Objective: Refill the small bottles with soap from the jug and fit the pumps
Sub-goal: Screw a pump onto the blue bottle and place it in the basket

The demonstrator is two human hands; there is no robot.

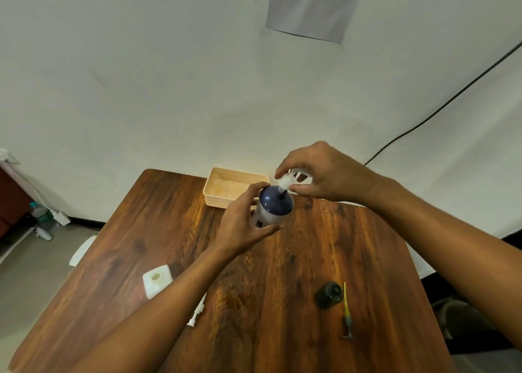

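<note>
Left hand (243, 223) grips blue-topped bottle (272, 207), right hand (319, 172) pinches its white pump (286, 183); basket (226, 186) behind.

The right hand (319, 172) covered most of the white pump (286, 183), so its nozzle could not be made out, and the left hand (243, 225) hid the near side of the blue-topped bottle (275, 206). The left forearm crossed a second white pump (197, 312) lying on the tabletop (282, 302). The wall notice (313, 5) was cut off above, its print too small to read.
</note>
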